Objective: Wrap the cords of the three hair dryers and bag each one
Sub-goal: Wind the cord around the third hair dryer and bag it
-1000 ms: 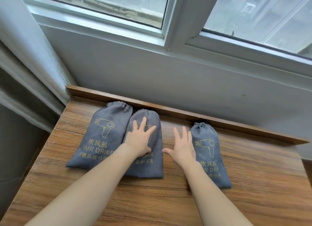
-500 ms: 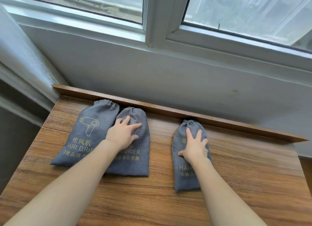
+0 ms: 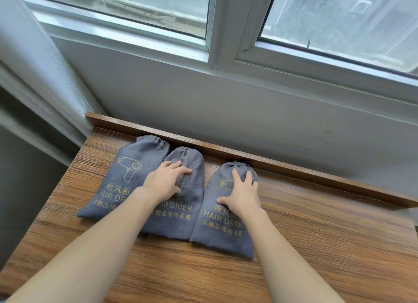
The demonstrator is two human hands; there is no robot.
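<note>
Three grey drawstring bags printed "HAIR DRIER" in yellow lie side by side on the wooden table (image 3: 316, 246), their cinched tops against the raised back ledge. The left bag (image 3: 126, 178) lies untouched. My left hand (image 3: 166, 181) rests flat on the middle bag (image 3: 185, 214), fingers spread. My right hand (image 3: 243, 193) presses flat on the right bag (image 3: 217, 230), which touches the middle bag's edge. The hair dryers and cords are hidden inside the bags.
A wooden ledge (image 3: 294, 169) runs along the table's back under a white wall and window (image 3: 226, 42). A grey curtain (image 3: 34, 76) hangs at the left. Bare wood lies to the right of the bags and along the front.
My right hand moved from the bare table onto the right bag and slid the bag left until it touches the middle bag. My left hand stayed on the middle bag.
</note>
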